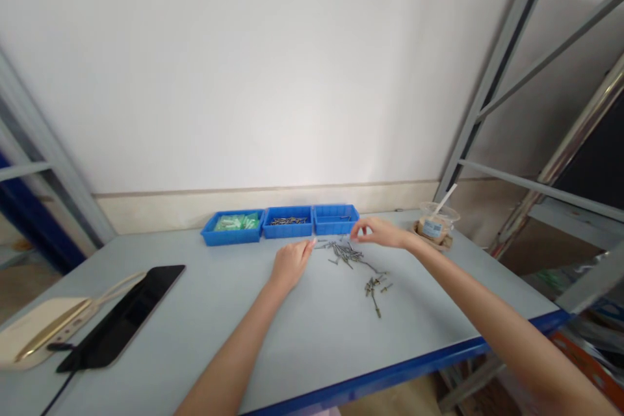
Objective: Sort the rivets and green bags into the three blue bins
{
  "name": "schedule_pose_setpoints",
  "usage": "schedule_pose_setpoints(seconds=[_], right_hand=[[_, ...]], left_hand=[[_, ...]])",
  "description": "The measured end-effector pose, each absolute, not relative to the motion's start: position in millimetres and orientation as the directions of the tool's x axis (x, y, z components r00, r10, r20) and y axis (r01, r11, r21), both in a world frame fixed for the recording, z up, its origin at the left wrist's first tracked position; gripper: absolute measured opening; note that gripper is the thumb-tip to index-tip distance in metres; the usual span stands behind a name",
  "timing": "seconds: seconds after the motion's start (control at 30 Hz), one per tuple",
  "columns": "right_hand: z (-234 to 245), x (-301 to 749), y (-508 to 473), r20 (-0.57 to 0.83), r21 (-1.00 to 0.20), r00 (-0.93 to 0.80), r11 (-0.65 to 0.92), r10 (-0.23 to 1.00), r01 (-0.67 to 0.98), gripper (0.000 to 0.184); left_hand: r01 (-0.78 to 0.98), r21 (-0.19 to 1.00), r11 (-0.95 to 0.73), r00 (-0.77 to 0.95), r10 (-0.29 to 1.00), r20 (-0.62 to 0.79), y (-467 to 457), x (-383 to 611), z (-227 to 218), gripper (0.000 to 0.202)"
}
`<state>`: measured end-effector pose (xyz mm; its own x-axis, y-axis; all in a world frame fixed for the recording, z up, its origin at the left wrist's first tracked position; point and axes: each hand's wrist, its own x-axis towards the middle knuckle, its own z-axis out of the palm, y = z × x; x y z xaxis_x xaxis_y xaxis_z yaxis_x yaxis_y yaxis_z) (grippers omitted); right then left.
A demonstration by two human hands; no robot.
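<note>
Three blue bins were noted in a row along the wall side of the table. Green-and-white packets were contained in the left bin, brownish metal pieces in the middle bin, and at least one thin piece in the right bin.

A heap of grey metal fasteners was spread on the table in front of the right bin, between the hands. A smaller cluster with brassy parts was found nearer the table's front edge, close to the heap.

Left hand: fingers curled, thumb side placed just beside the heap; whether anything was gripped could not be told. Right hand: fingers bent over the heap's far side, fingertips brought close together; a hold on a fastener could not be confirmed.

Risks, as judged: several fasteners could be picked up together, as they were lying crossed. The two groups could be mixed by a sweep of the right forearm, so little space being left between them. A slim piece could be dropped from a weak pinch. The cup, stood beyond the right forearm, could be tipped by a wide elbow swing, and the fasteners wetted.
</note>
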<state>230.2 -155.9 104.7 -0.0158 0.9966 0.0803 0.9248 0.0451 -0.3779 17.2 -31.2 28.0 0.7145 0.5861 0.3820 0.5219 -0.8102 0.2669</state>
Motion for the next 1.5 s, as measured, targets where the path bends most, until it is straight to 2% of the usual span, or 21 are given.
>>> schedule_pose_setpoints(seconds=[0.1,0.27,0.47,0.53,0.6,0.7,0.8,0.87,0.97,1.07,1.2,1.3,1.37,1.5], right_hand=[[78,244,-205,0.033,-0.303,0.087,-0.073,0.996,0.950,0.015],[42,252,-239,0.075,-0.195,0.220,-0.202,0.973,0.960,0.014],[18,233,-233,0.239,-0.154,0.332,-0.302,0.913,0.941,0.011],[23,223,-226,0.275,-0.200,0.335,-0.288,0.901,0.937,0.012],[30,212,-216,0.308,-0.299,0.318,-0.226,0.896,0.927,0.014],[37,193,-188,0.352,-0.442,0.237,-0.062,0.906,0.895,0.016],[32,179,-153,0.339,-0.514,0.163,0.037,0.926,0.857,0.016],[26,174,-135,0.318,-0.563,0.160,0.050,0.934,0.825,0.016],[20,173,-121,0.306,-0.693,0.200,0.074,0.931,0.717,0.018],[16,178,-124,0.332,-0.798,0.231,0.142,0.914,0.586,0.019],[10,184,-132,0.311,-0.863,0.306,0.133,0.900,0.487,0.024],[7,185,-133,0.270,-0.894,0.301,0.122,0.914,0.432,0.030],[8,183,-133,0.258,-0.899,0.268,0.129,0.928,0.418,0.027],[16,177,-138,0.308,-0.827,0.217,0.148,0.927,0.543,0.018]], left_hand=[[0.505,0.251,-0.826,0.752,0.564,0.341,-36,19,30,0.048],[0.473,0.222,-0.853,0.804,0.520,0.288,-40,21,30,0.046],[0.396,0.184,-0.900,0.855,0.434,0.285,-38,18,27,0.039],[0.320,0.169,-0.932,0.867,0.360,0.345,-39,18,25,0.029],[0.231,0.144,-0.962,0.863,0.271,0.426,-43,18,25,0.022],[0.176,0.071,-0.982,0.867,0.189,0.461,-51,22,25,0.030],[0.226,0.010,-0.974,0.898,0.212,0.386,-51,25,23,0.020],[0.285,0.018,-0.958,0.892,0.272,0.361,-45,25,22,0.013],[0.368,0.068,-0.927,0.844,0.364,0.395,-33,21,23,0.017],[0.367,0.081,-0.927,0.824,0.364,0.435,-30,19,25,0.021],[0.292,0.116,-0.949,0.834,0.312,0.455,-41,23,27,0.022],[0.263,0.232,-0.937,0.846,0.339,0.411,-46,24,27,0.024],[0.281,0.307,-0.909,0.846,0.386,0.368,-45,24,27,0.028],[0.357,0.389,-0.849,0.791,0.497,0.356,-39,23,25,0.028]])
